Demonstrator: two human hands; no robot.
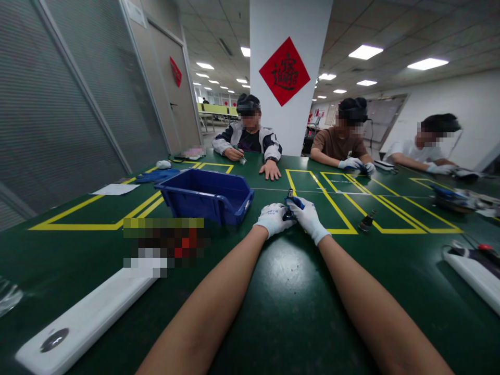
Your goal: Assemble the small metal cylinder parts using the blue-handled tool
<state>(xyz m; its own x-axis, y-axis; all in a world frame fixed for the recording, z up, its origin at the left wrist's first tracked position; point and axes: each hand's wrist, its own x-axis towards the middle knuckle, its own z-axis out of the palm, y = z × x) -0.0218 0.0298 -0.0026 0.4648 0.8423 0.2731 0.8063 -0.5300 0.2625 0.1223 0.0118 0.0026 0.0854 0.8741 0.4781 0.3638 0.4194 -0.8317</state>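
Note:
Both my hands wear white gloves and meet above the green table in front of me. My left hand (274, 219) has its fingers closed around the lower part of a small dark object with a metal tip (289, 196). From the other side, my right hand (311, 217) grips the same object, its blue-coated fingers near the top. The object stands roughly upright, and the fingers hide much of it; its exact kind I cannot make out. To the right of my right hand, a small dark piece with a narrower top (367, 222) rests on the table.
A blue plastic bin (195, 208) stands left of my hands. A long white object (89, 312) lies nearer, partly blurred out. Yellow tape outlines (339, 229) mark the green table (289, 323). Several people sit across the table; a bare hand (270, 170) lies flat opposite me.

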